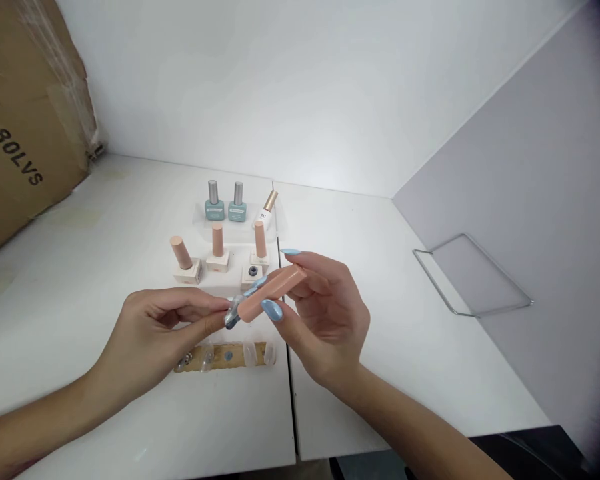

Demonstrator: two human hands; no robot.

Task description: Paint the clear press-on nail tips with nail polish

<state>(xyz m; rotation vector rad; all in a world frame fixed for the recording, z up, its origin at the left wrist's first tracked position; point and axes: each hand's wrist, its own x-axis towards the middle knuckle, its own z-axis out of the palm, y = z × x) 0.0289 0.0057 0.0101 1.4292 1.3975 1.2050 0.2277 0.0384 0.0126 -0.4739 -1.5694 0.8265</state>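
My right hand [330, 320] is closed around the peach cap [274, 292] of a nail polish brush, held at a slant. Its bristles are hidden behind the cap. Between the thumb and forefinger of my left hand [155, 327] is a clear false nail [233, 315] with dark colour on it, close against the low end of the cap. Just behind my hands stands an uncapped polish bottle [253, 273] with a dark neck. Below them lies a wooden strip [220, 358] bearing several clear false nails and a blue-grey spot.
Peach-capped bottles [217, 248] stand behind my hands. Farther back, two teal bottles [214, 208] and a leaning white bottle with a gold cap [266, 212] sit in a clear tray [200, 227]. A cardboard box [30, 120] is at far left, a metal wire frame [473, 275] at right.
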